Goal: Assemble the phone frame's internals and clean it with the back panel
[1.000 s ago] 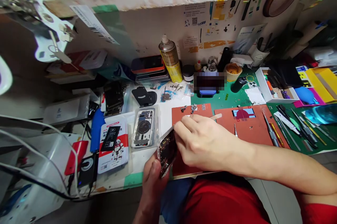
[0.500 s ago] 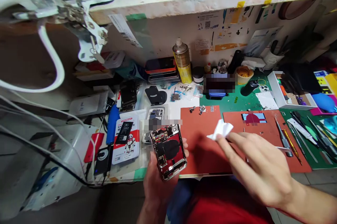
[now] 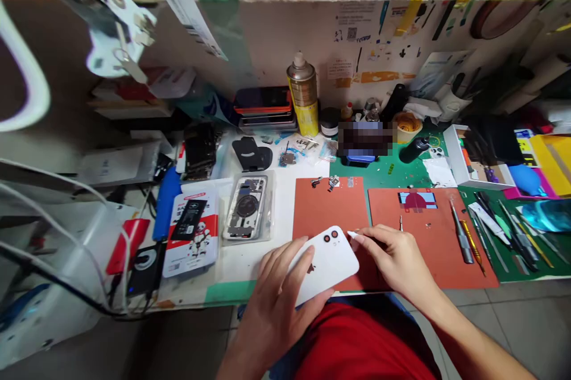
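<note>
My left hand (image 3: 279, 291) is closed around a white phone (image 3: 328, 267), its back turned up and two camera lenses at the upper corner. The phone's opened inside faces away from me. Close to the camera end, my right hand (image 3: 397, 252) pinches a small piece of white tissue (image 3: 353, 235), most of it hidden by the fingers; whether it touches the phone's edge I cannot tell. Beneath both hands lies a red-brown work mat (image 3: 325, 204). Small metal parts (image 3: 333, 182) rest near its back edge.
A second phone housing (image 3: 248, 206) in clear plastic lies left of the mat, beside a red-and-white box (image 3: 191, 237). On the right mat are a screwdriver (image 3: 461, 231) and a gold one (image 3: 473, 247). A spray can (image 3: 303, 94) stands at the back. Cables (image 3: 57, 190) hang at left.
The phone has been flipped from its open inside to its white back. My right hand has moved left and down with the tissue, near the phone. The view has shifted slightly.
</note>
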